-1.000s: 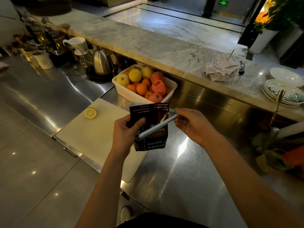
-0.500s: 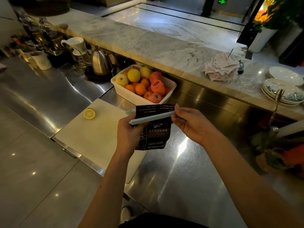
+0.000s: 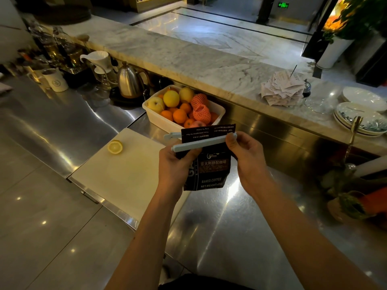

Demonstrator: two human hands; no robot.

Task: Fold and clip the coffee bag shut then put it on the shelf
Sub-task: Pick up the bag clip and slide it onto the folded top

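I hold a dark coffee bag [image 3: 211, 172] upright above the steel counter, its top flap folded over so the print on it reads upside down. A long pale blue clip [image 3: 201, 143] straddles the fold, one arm in front of the bag and one behind, still apart at the left end. My left hand [image 3: 176, 164] grips the bag's left side just under the clip. My right hand [image 3: 245, 155] pinches the clip's right end between thumb and fingers. No shelf is in view.
A white tub of fruit [image 3: 219, 110] stands just behind the bag. A white cutting board [image 3: 125, 172] with a lemon half [image 3: 115, 146] lies to the left. A kettle [image 3: 129, 81] and cups stand far left. Plates [image 3: 362, 120] and receipts [image 3: 281, 88] sit on the marble ledge.
The clip's front arm swung from a diagonal down to nearly level across the folded top. My right hand slid along to the clip's right end, and the bag rose slightly.
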